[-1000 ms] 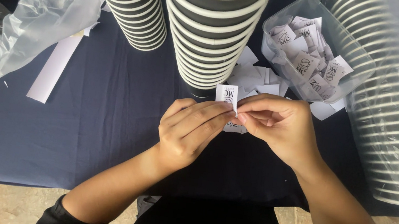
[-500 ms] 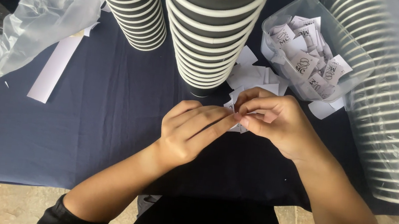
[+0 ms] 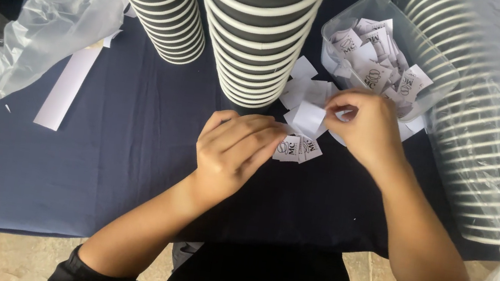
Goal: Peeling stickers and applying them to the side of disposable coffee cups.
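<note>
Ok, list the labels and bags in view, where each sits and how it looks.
Printed labels: small white squares with black print, held by left hand.
Blank slip: white, pinched by right hand.
Clear tub: upper right, full of white labels.
Clear bag: right, around stacked cups.
Empty bag: crumpled, upper left.

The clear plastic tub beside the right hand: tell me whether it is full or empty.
Partly filled. The clear plastic tub holds a loose heap of small printed paper squares, which show through its open top and walls.
</note>
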